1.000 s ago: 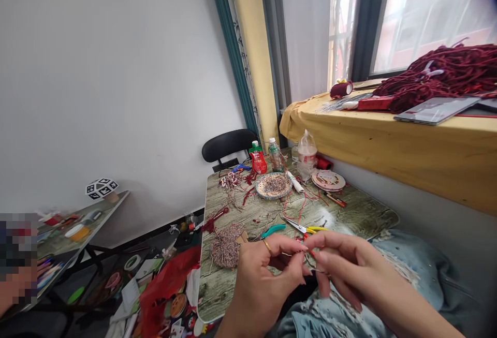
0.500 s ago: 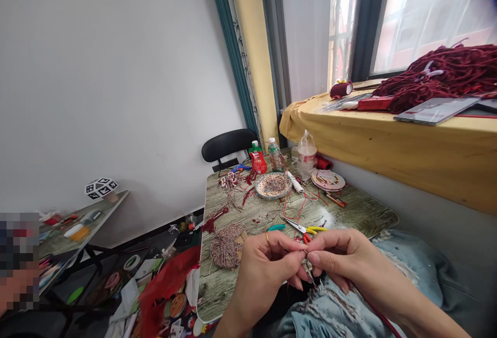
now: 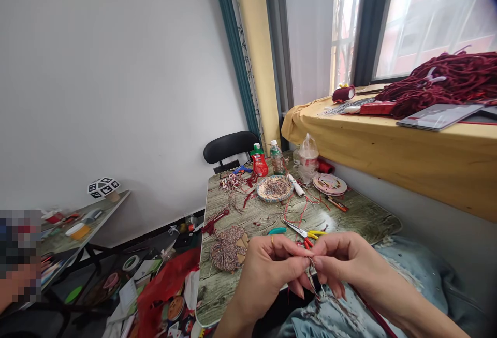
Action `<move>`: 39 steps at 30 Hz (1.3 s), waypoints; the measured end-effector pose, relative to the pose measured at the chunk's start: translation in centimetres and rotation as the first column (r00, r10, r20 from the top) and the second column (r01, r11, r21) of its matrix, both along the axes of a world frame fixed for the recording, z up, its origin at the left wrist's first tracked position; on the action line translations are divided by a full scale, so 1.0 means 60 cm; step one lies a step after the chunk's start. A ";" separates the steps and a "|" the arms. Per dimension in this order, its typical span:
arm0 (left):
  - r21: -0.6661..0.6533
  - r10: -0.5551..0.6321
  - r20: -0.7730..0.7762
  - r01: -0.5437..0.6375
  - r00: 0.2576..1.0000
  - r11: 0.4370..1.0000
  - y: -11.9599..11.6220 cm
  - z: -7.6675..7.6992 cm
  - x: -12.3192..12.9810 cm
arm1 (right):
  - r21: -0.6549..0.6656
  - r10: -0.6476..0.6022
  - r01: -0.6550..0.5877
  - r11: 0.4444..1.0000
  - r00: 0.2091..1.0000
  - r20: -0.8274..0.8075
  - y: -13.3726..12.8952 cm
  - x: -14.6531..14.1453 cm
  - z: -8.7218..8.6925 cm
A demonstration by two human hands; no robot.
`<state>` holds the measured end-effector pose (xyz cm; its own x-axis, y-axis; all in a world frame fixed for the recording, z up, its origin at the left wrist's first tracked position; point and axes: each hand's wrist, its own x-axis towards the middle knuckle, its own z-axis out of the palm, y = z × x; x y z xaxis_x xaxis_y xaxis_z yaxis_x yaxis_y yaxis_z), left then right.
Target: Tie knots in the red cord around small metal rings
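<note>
Over my lap, my left hand [image 3: 272,270] and my right hand [image 3: 341,260] meet at the fingertips. Both pinch thin cord [image 3: 311,270], whose strands dangle below the fingers toward the ripped jeans [image 3: 330,309]. What sits right between the fingertips is too small to make out. A dark red cord [image 3: 378,317] runs under my right forearm. Just beyond the hands lie scissors [image 3: 297,229], with red and yellow handles near them partly behind my fingers. Left of my left hand is a wound bundle of speckled cord [image 3: 227,249] on cardboard.
A woven plate of small bits [image 3: 261,193], a red pouch [image 3: 259,164], a bottle [image 3: 276,159] and round discs [image 3: 330,185] stand farther back on the table [image 3: 217,302]. Dark red cords [image 3: 458,74] heap on the yellow-covered ledge. Clutter covers the floor at left.
My hands have shifted slightly right and down, still pinched together. More of the hanging cord shows beneath the fingertips. The view has tilted a little.
</note>
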<state>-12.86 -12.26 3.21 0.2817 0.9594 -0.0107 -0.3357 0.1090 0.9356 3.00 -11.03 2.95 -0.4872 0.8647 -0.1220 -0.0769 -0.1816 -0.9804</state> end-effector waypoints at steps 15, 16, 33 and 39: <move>-0.034 0.048 -0.060 -0.050 0.997 0.998 -0.001 0.004 0.000 | 0.012 0.048 -0.049 0.999 0.998 0.046 -0.002 -0.005 -0.001; -0.036 0.042 -0.066 -0.045 0.997 0.998 -0.002 0.003 -0.001 | 0.032 0.025 -0.027 0.999 0.998 0.060 -0.001 -0.007 -0.004; -0.048 0.088 -0.121 -0.094 0.989 0.994 -0.008 0.009 -0.005 | -0.078 0.110 -0.119 0.990 0.987 -0.114 0.006 0.017 -0.021; -0.055 0.106 -0.133 -0.114 0.985 0.992 -0.012 0.012 -0.011 | 0.002 -0.098 0.098 0.995 0.993 0.059 0.075 0.094 -0.063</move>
<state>-13.55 -12.98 3.90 0.1668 0.9808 -0.1012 -0.2251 0.1378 0.9645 8.66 -6.51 -0.84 -0.3916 0.9080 -0.1487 -0.0360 -0.1766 -0.9836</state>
